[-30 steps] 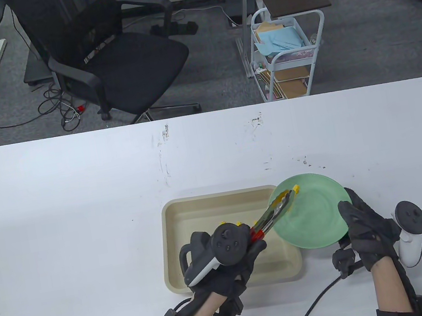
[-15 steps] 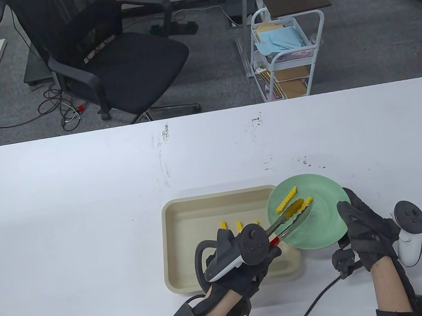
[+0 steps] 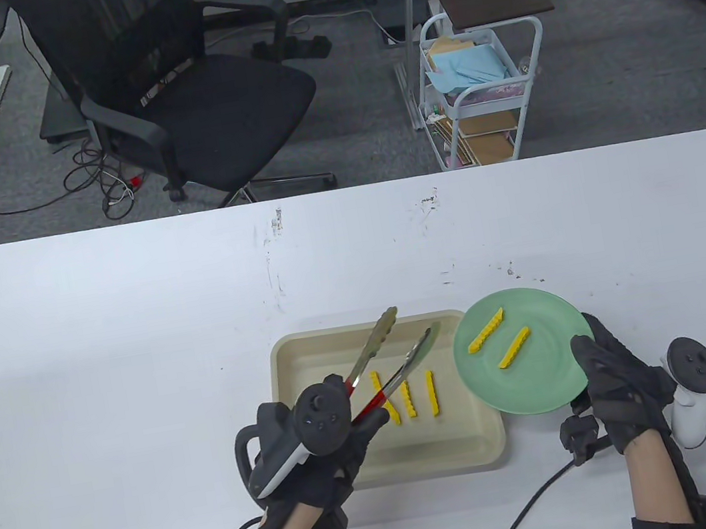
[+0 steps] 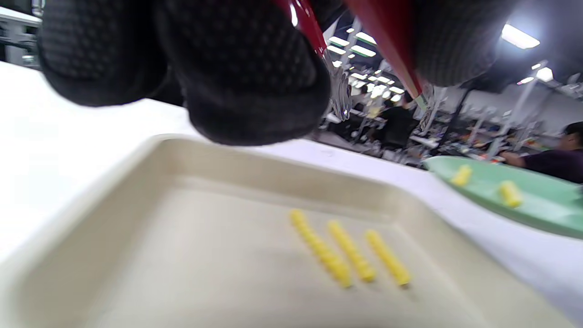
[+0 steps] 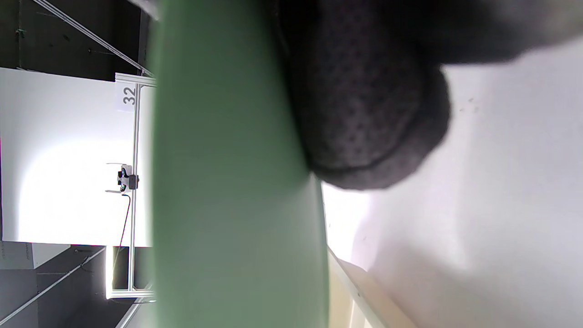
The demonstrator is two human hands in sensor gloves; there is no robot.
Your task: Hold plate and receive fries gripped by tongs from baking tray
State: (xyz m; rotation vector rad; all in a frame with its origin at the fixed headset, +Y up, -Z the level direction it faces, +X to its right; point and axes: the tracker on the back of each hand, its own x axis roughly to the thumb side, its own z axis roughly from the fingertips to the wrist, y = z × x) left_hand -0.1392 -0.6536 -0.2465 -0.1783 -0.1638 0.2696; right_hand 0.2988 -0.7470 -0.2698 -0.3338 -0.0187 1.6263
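Note:
My right hand grips the right rim of the green plate, held just right of the baking tray. Two yellow crinkle fries lie on the plate. My left hand holds red-handled metal tongs over the beige baking tray; the tong arms are spread apart and empty. Three fries lie in the tray under the tongs. In the left wrist view the three fries lie in the tray and the plate is at the right. The right wrist view shows the plate's underside against my fingers.
A black cable runs over the white table between my arms. A black office chair and a white cart stand beyond the table's far edge.
The tongs opened and let a second fry drop on the plate. My left hand then swung the open, empty tongs left, back over the tray. The plate shifted slightly right.

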